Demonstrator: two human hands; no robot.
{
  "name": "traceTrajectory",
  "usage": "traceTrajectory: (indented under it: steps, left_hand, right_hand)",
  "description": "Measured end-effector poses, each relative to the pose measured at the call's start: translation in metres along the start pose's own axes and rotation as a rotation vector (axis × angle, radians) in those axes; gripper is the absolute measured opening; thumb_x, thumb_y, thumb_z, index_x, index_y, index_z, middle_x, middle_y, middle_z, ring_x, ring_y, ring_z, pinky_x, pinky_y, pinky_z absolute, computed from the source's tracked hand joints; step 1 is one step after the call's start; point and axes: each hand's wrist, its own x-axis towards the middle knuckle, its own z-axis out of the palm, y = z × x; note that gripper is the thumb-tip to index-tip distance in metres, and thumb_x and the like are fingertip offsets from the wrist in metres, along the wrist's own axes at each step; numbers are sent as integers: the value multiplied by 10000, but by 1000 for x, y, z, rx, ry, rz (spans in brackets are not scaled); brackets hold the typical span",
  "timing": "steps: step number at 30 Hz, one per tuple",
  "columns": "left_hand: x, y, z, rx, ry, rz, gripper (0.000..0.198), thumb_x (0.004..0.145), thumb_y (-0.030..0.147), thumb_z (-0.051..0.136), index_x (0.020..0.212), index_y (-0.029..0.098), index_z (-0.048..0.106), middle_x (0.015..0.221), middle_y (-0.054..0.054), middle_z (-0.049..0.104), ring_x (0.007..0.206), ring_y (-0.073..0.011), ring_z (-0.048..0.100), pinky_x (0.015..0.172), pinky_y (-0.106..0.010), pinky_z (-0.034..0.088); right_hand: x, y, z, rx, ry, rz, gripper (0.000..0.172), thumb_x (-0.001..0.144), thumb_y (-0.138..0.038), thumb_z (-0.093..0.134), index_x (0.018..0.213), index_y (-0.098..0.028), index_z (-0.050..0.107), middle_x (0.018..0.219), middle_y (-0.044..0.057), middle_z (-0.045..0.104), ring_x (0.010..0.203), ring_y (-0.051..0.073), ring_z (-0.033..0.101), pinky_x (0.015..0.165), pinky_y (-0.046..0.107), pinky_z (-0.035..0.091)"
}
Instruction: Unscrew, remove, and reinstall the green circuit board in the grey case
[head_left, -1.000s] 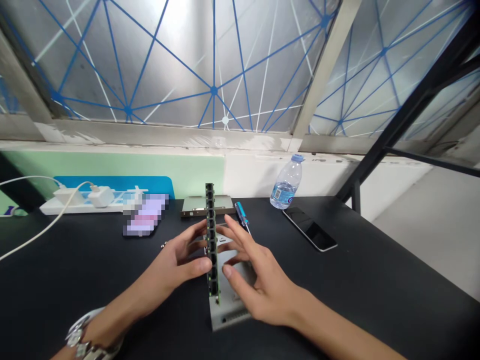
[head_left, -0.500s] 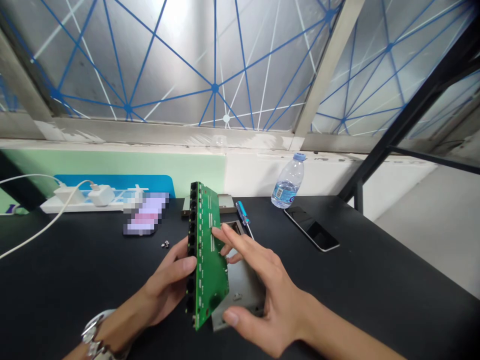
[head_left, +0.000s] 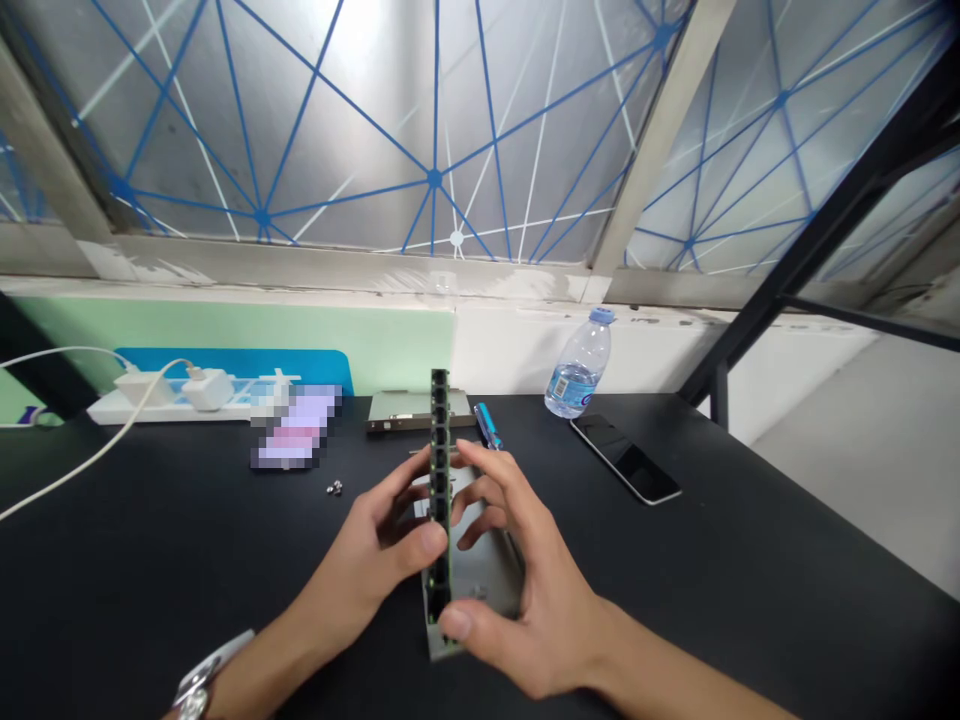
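Note:
A green circuit board with a row of black ports [head_left: 440,440] stands on edge before me, its port edge turned up toward my view. My left hand [head_left: 375,550] grips it from the left, thumb on the ports and fingers behind. From the right, my right hand [head_left: 517,560] closes around it, thumb at the near end and forefinger farther up; its other fingers curl beside the board. Under both hands lies a grey metal case [head_left: 487,570], partly hidden by them and the board.
A second grey metal piece [head_left: 397,410] and a blue-handled screwdriver [head_left: 488,425] lie farther back. Several small screws [head_left: 334,488] are on the left. Around the black table [head_left: 750,560] are a water bottle [head_left: 577,375], a dark phone [head_left: 626,458], a blurred-out phone [head_left: 300,430] and a power strip [head_left: 172,400].
The board has turned from showing its green face to edge-on and shifted right, above the case. My left hand has moved right with it, and my right hand has come into contact with it.

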Motion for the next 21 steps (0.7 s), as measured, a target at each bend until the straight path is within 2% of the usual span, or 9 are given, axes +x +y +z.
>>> traceTrajectory:
  steps: [4,8,12,15,18,21]
  left_hand:
    - [0,3,0,84,-33,0,767,802,470,753,1466,236,446,1325,-120,636,1190,-336,607,987,-431,512]
    - [-1,10,-9,152,-33,-31,759,853,452,702,1510,258,374,1447,-114,540,1309,-351,514,1082,-490,441]
    - [-2,14,-29,242,-31,-14,633,916,401,623,1499,318,392,1551,-63,423,1418,-361,369,1146,-554,348]
    - [-2,17,-41,234,-27,40,566,938,382,578,1480,318,432,1580,-50,378,1444,-372,318,1157,-555,333]
    - [-4,20,-40,246,-77,56,590,921,361,606,1482,328,427,1611,-36,314,1459,-392,277,1140,-559,363]
    - [-8,19,-30,321,-161,60,737,872,327,680,1519,374,331,1632,-34,257,1421,-410,349,1093,-575,425]
  right_hand:
    - [0,-4,5,-32,14,103,894,727,-169,740,1481,-284,275,1278,108,474,933,200,603,739,351,568]
    - [5,-5,-4,12,30,150,758,782,-117,668,1442,-274,330,1169,80,573,853,170,629,685,304,552]
    - [13,6,-19,14,138,290,504,895,-219,599,1384,-249,482,1011,40,583,661,100,575,569,251,491]
    - [16,23,-26,-4,185,391,485,915,-299,594,1389,-224,523,952,35,584,660,106,550,564,252,474]
    - [15,40,-26,12,157,458,504,919,-334,596,1395,-186,525,945,55,637,673,126,553,553,252,472]
    - [14,47,-21,77,90,505,475,947,-353,555,1396,-203,517,995,72,683,717,150,592,540,243,475]
